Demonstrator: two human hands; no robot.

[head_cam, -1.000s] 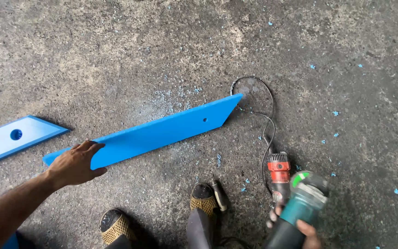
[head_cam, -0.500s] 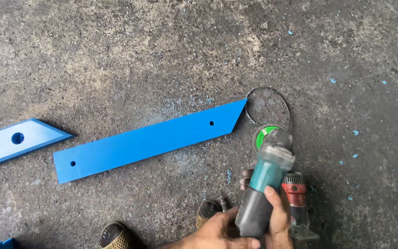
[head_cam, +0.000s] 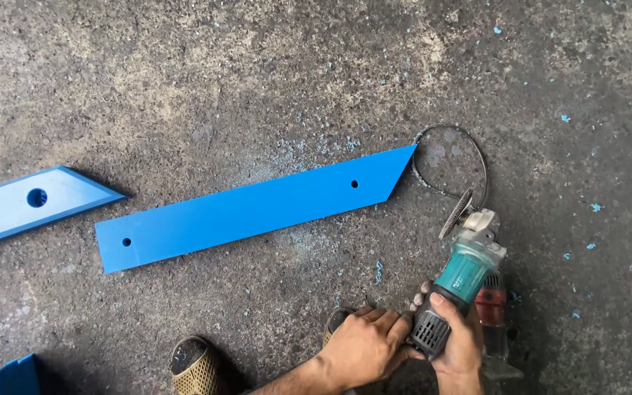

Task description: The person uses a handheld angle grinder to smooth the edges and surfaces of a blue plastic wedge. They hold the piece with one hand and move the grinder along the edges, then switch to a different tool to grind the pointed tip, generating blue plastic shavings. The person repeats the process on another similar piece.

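A long blue flat strip (head_cam: 257, 208) with a small hole near each end lies on the concrete floor, its pointed end to the right. Both my hands hold a teal angle grinder (head_cam: 468, 269) just right of and below that pointed end. My right hand (head_cam: 462, 345) wraps the grinder's dark rear grip. My left hand (head_cam: 366, 345) closes on the rear end from the left. The grinder's disc (head_cam: 456, 213) stands edge-on, a short way from the strip's tip and not touching it.
A second, paler blue piece (head_cam: 31, 201) with a larger hole lies at the far left. A black cable loop (head_cam: 481, 164) curls beyond the strip's tip. A red tool (head_cam: 493, 307) lies under the grinder. My shoes (head_cam: 195, 366) are at the bottom edge. Blue chips dot the floor.
My left hand has left the strip's left end and moved over to the grinder. The grinder has come up from the bottom right toward the strip's pointed end.
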